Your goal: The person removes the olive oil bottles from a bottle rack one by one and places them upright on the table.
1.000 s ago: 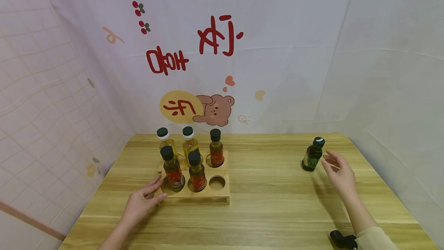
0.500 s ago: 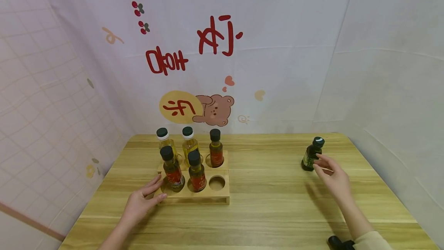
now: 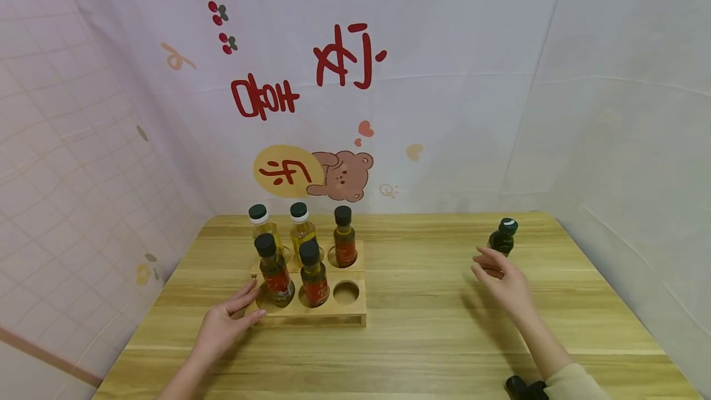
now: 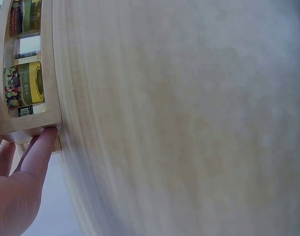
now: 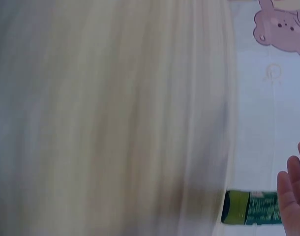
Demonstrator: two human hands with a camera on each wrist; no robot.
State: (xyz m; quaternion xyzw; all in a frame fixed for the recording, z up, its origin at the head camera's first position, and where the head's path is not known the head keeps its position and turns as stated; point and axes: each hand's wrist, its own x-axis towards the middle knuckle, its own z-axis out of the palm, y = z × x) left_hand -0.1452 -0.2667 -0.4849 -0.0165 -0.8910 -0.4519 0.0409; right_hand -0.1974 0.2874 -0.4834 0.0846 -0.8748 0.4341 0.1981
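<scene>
A light wooden two-step rack [image 3: 339, 312] stands left of the table's middle with several small capped bottles in its round holes. My left hand [image 3: 221, 325] holds the rack's left end, thumb at the front corner and fingers along the side. The left wrist view shows those fingers [image 4: 38, 157] against the end panel. On the right stands a dark bottle [image 3: 502, 241] with a green cap. My right hand [image 3: 502, 283] hovers before it with loosely bent fingers, nothing in them, overlapping its lower part. The bottle's green label [image 5: 260, 207] shows beside the fingers in the right wrist view.
The front-right hole [image 3: 347, 292] of the rack holds no bottle. A black object [image 3: 524, 389] lies at the front edge by the right sleeve. A printed white cloth [image 3: 444, 110] hangs behind the wooden table [image 3: 411, 326].
My right hand has moved left from beside the dark bottle to in front of it, now covering its lower part. My left hand keeps its place on the rack.
</scene>
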